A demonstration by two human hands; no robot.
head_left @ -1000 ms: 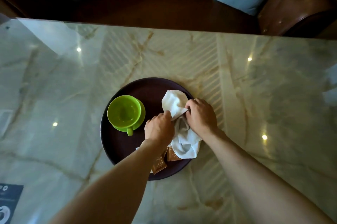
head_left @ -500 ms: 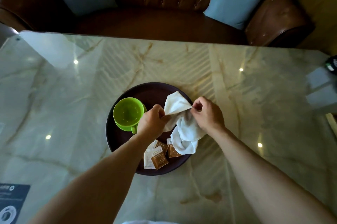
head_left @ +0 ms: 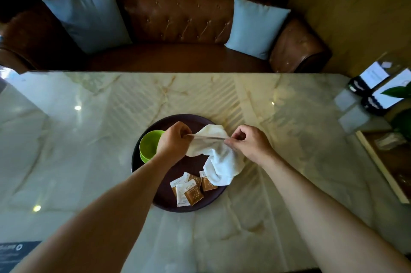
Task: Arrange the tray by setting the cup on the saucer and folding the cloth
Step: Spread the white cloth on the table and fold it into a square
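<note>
Left hand [head_left: 173, 141] and right hand [head_left: 246, 142] each pinch the cloth [head_left: 222, 161]; its taut edge runs left-right between them. Remainder hangs toward the person, over the tray [head_left: 173, 203].

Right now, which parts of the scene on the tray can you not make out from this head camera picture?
- Saucer: the left hand and forearm cover the green cup's right side, so I cannot tell what lies under it.
- Packets: print too small to read.
- White cloth: the pinched corners are hidden inside the left hand and right hand.
- Tray: its near left rim is behind the left forearm.
</note>
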